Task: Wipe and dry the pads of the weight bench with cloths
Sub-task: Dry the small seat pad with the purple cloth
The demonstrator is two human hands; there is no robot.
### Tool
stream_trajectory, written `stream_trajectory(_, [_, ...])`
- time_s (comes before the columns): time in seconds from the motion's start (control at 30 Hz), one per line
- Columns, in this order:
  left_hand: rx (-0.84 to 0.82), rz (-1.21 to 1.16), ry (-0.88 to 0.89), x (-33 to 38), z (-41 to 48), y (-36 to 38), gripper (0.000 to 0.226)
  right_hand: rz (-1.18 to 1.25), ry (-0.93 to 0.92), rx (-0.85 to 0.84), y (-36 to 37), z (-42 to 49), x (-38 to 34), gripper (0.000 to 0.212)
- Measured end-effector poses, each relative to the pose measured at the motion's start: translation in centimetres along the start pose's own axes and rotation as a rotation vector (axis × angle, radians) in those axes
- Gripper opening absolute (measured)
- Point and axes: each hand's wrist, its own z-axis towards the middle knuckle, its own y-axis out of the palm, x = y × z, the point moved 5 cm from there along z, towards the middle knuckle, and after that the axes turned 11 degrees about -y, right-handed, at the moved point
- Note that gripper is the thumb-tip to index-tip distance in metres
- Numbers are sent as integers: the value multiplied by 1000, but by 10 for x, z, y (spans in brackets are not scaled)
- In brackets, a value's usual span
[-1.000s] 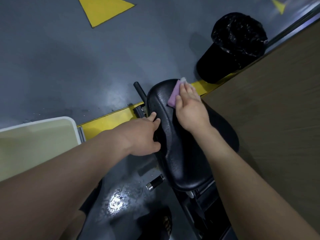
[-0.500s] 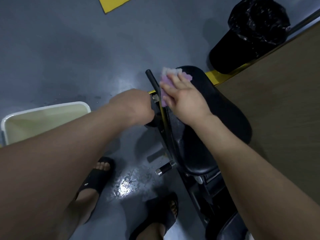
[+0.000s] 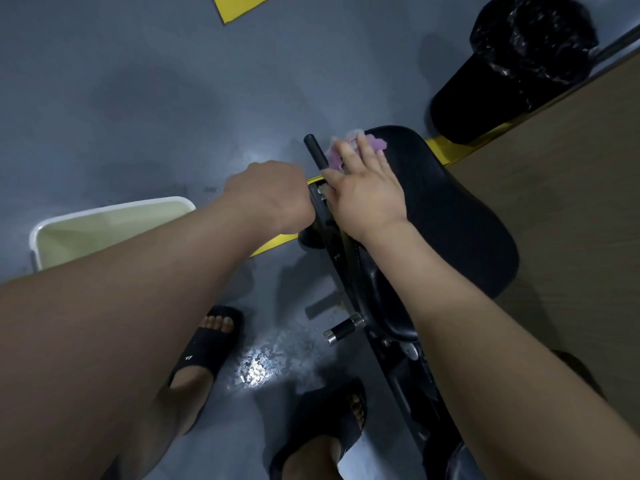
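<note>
The black bench pad point(image 3: 446, 216) stands tilted up on its edge, right of centre. My right hand point(image 3: 367, 192) lies with straight fingers on a pink cloth point(image 3: 375, 143), pressing it against the far left edge of the pad. My left hand point(image 3: 270, 195) reaches under that same edge near the black frame bar point(image 3: 317, 152); its fingers curl out of sight behind the frame, so what they hold is hidden.
A cream tub with a white rim point(image 3: 104, 213) stands on the grey floor at the left. A black lined bin point(image 3: 512, 64) is at the far right, by a brown wooden panel point(image 3: 561, 216). A wet patch point(image 3: 258, 368) shines near my sandalled feet.
The pad has gone from lying flat to tilted on its edge. My right hand and the cloth slid left to the pad's edge. My left hand moved under that edge.
</note>
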Motion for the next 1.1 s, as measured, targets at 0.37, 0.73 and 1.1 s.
stream_trajectory(0.37, [-221,-18,267,36,-13,27,91,-18,-17,15,11,-178,-47,43])
stream_trajectory(0.73, [-309,203,264,54,-18,46,93,25,140,82,14,-167,-38,56])
stream_trajectory(1.1, [-195,165,367,57,-21,44,100,150,384,35,15,-221,29,59])
